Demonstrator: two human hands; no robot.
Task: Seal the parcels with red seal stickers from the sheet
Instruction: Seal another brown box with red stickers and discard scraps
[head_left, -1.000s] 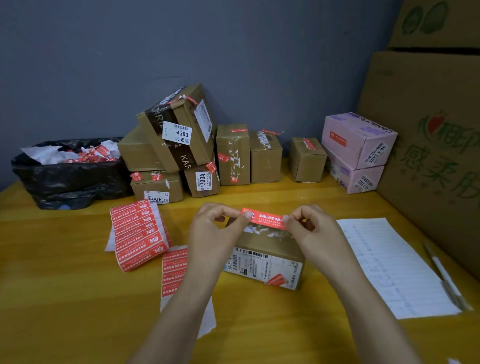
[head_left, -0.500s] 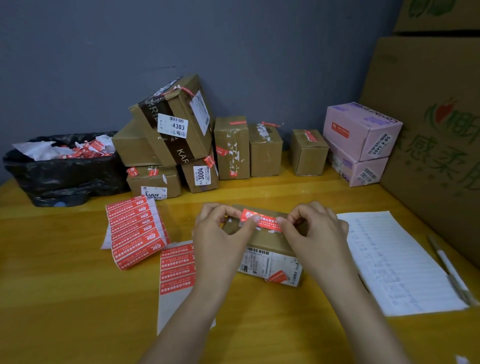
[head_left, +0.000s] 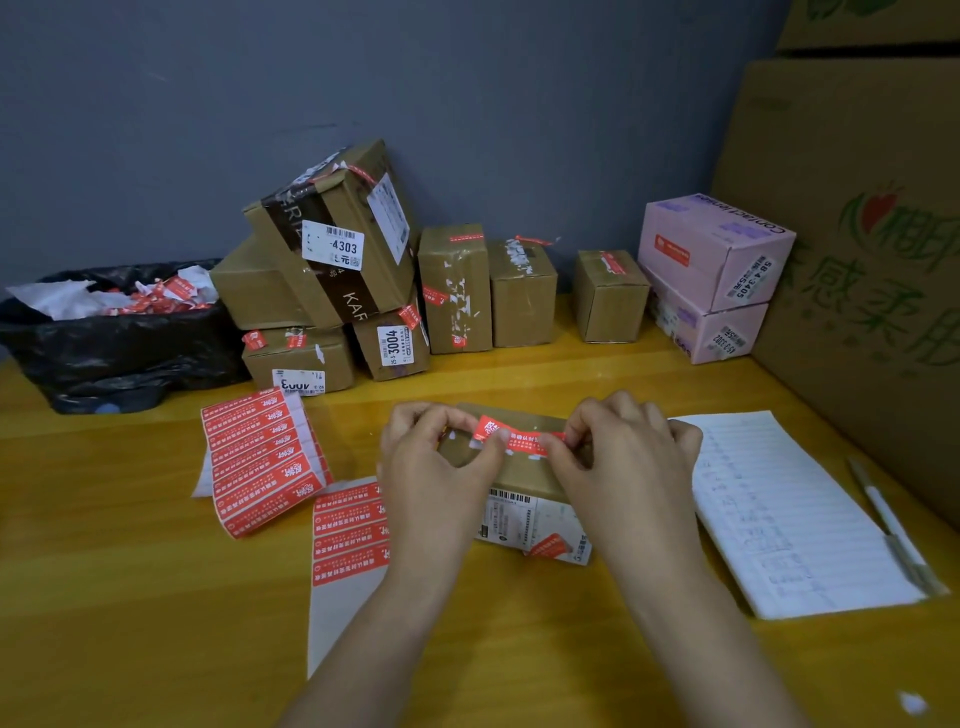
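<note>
A small brown parcel (head_left: 519, 475) with a white barcode label lies on the yellow table in front of me. A red seal sticker (head_left: 519, 437) stretches across its top. My left hand (head_left: 441, 467) pinches the sticker's left end and my right hand (head_left: 618, 457) pinches its right end, both resting on the parcel's top. A partly used sticker sheet (head_left: 350, 535) lies flat under my left wrist. A folded stack of red sticker sheets (head_left: 260, 457) sits further left.
Several brown parcels (head_left: 332, 260) are piled against the grey wall, with two pink boxes (head_left: 711, 249) to the right. A black bin bag (head_left: 114, 338) of sticker scraps stands at the left. A lined paper (head_left: 789, 514) and pen (head_left: 893, 530) lie right, beside a large carton (head_left: 878, 260).
Both hands have lowered the red sticker from just above the parcel down onto its top. The camera view has shifted slightly.
</note>
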